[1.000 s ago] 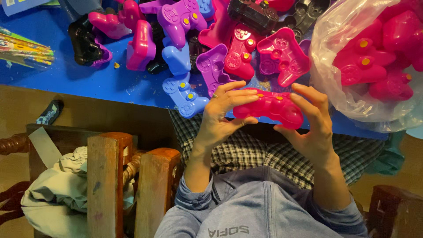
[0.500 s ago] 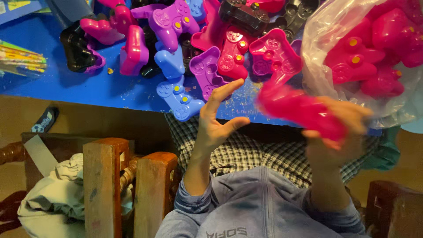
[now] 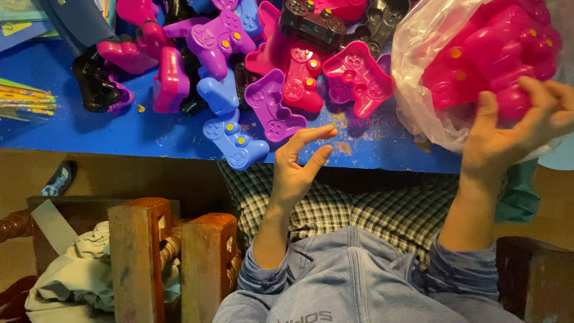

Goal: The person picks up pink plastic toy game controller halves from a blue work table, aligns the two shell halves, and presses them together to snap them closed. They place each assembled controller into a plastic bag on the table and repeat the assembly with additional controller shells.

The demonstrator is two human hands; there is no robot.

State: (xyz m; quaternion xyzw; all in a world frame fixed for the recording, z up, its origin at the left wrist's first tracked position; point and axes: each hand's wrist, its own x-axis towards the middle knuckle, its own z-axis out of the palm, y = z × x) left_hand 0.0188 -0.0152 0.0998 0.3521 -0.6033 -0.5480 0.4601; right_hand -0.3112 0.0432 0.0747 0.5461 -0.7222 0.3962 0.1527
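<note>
A blue desk [image 3: 149,134] with a scuffed, chipped top carries a heap of toy game controllers [image 3: 263,66] in pink, purple, blue and black. A clear plastic bag [image 3: 430,84] of pink ones rests at its right, colourful sticks [image 3: 24,101] at the left edge.

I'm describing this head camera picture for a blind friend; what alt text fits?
A person's right hand presses a pink toy game controller into a clear plastic bag, while the left hand hovers open, holding nothing, over a blue table heaped with pink, purple, blue and black controllers.
</note>
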